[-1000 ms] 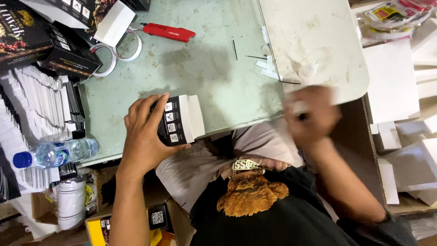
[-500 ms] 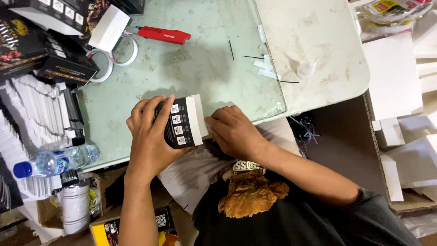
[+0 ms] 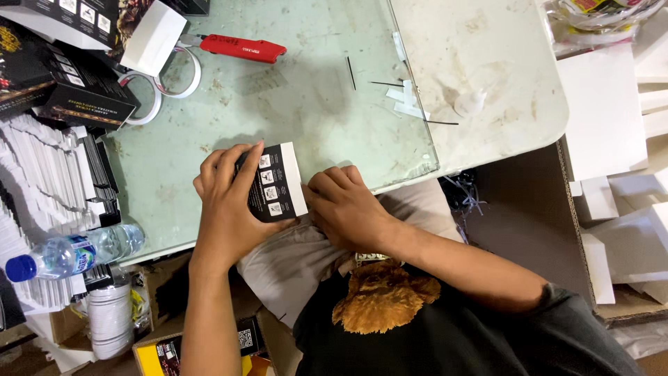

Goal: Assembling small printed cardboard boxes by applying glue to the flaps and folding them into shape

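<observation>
A small black-and-white carton (image 3: pixel 277 182) with little picture squares on its face rests at the near edge of the glass-topped table (image 3: pixel 278 90). My left hand (image 3: pixel 226 205) wraps over its left side, fingers spread on top. Touching the carton's right end is my right hand (image 3: pixel 344 207), fingers curled against its white edge; what the fingertips do there is hidden.
A red utility knife (image 3: pixel 243 47) and two tape rolls (image 3: pixel 167 80) lie at the table's far side. Black boxes (image 3: pixel 76 90) and stacked flat cartons (image 3: pixel 49 181) crowd the left. A water bottle (image 3: pixel 69 252) lies at the near-left edge. White boxes (image 3: pixel 626 202) sit right.
My right hand came back from the right side of the table to the carton's right end. My left hand kept hold of the carton, which stayed at the near edge.
</observation>
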